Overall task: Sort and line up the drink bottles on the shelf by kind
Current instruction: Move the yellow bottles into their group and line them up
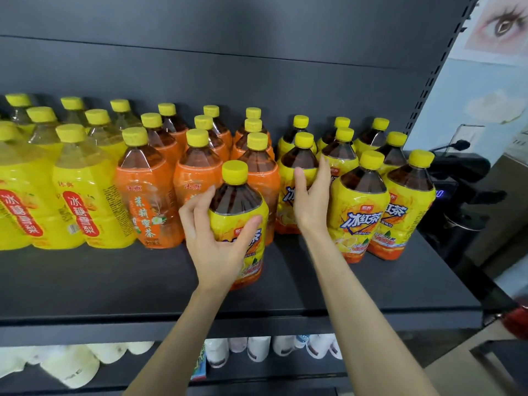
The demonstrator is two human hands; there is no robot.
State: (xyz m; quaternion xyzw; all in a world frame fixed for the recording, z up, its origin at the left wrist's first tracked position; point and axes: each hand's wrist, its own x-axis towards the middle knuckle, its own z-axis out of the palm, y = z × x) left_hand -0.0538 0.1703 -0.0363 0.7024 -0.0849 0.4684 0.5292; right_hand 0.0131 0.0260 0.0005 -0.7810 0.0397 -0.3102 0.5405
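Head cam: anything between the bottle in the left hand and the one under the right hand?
Head view: nothing between them but bare black metal shelf; an orange-labelled plastic tea bottle stands behind the gap.

Dark back panel (257,47), pale blue wall (454,90), eye poster (500,24)

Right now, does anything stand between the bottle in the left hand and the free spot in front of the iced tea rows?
No bottle does. The held bottle in the left hand is beside that bare spot on the shelf; only the right hand, gripping the iced tea bottle behind it, reaches across.
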